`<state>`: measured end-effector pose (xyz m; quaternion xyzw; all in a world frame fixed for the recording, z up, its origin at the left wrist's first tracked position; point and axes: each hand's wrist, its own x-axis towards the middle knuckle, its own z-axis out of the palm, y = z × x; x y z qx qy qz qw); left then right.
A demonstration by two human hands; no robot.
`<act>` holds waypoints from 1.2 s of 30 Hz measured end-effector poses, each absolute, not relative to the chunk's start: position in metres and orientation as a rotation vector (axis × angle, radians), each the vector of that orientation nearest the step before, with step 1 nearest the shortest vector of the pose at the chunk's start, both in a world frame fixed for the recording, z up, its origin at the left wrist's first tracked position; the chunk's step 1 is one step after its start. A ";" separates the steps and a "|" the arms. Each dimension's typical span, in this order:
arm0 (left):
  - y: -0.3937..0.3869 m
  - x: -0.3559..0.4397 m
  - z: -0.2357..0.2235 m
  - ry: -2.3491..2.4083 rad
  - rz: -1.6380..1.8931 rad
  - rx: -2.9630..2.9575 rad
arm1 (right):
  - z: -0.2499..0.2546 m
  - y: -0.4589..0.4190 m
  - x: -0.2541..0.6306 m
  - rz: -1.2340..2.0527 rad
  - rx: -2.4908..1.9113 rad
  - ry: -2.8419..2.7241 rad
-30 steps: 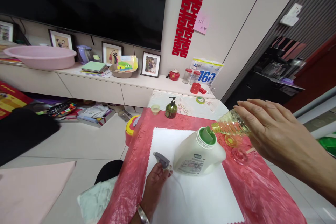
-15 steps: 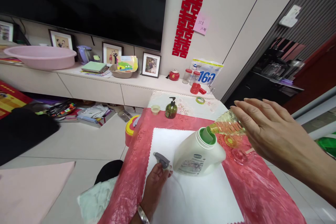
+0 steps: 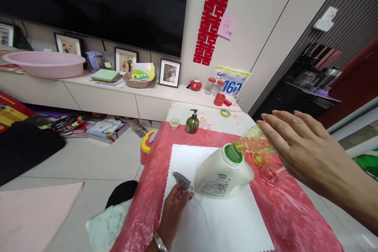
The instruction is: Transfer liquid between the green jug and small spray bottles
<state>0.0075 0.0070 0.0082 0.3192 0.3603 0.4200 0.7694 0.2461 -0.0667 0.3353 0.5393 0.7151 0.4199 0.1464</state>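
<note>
My right hand [image 3: 304, 141] is wrapped round a clear ridged bottle [image 3: 255, 139] with yellowish liquid, tipped with its neck at the mouth of a large pale green jug [image 3: 224, 173]. The jug stands upright on a white sheet [image 3: 189, 228], its green spout showing inside the opening. Left of the jug, my left hand [image 3: 175, 202] pinches a grey spray trigger head [image 3: 182, 181]; its thin clear tube trails over the sheet. Part of the bottle is hidden behind the right hand.
A green pump bottle [image 3: 192, 123] and a small cup [image 3: 174, 123] stand behind the sheet on the red table cover [image 3: 147, 204]. A roll of tape [image 3: 225, 113] lies at the back. A pink clear dish [image 3: 271, 176] and a yellow clear dish [image 3: 259, 159] sit at right.
My right hand has shifted slightly left, and the tipped bottle's neck has moved a little further over the jug's mouth. The left hand and spray head stay in place.
</note>
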 end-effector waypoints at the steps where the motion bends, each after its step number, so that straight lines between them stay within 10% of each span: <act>1: 0.007 0.008 0.009 0.782 0.913 0.692 | 0.336 -0.067 0.247 1.215 1.533 2.052; 36: 0.007 0.008 0.008 0.790 0.923 0.683 | 0.336 -0.067 0.236 1.261 1.469 2.068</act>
